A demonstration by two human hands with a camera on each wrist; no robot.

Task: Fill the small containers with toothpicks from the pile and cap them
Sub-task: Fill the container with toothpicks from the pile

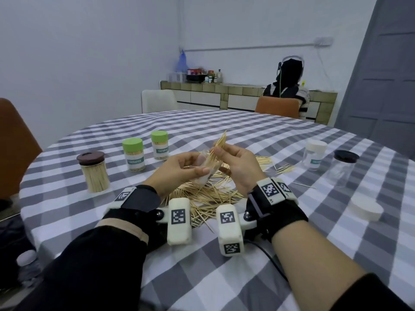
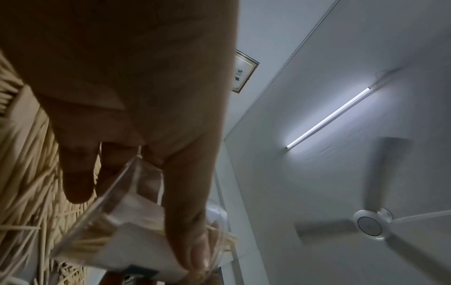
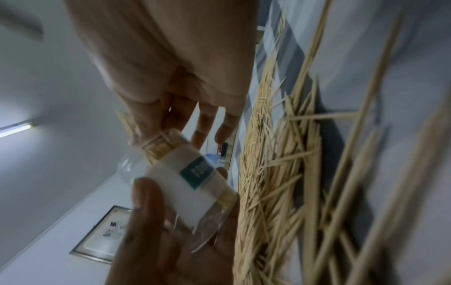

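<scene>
The left hand has its grip wrapped around a clear labelled container, tilted above the toothpick pile on the checked counter. The right hand pinches a bundle of toothpicks whose lower ends sit in the container's mouth and whose upper ends fan out above the fingers. To the left stand two green-capped containers and a brown-lidded jar, all filled. To the right stand a white-capped container and a black-lidded clear jar; a loose white cap lies nearer the edge.
</scene>
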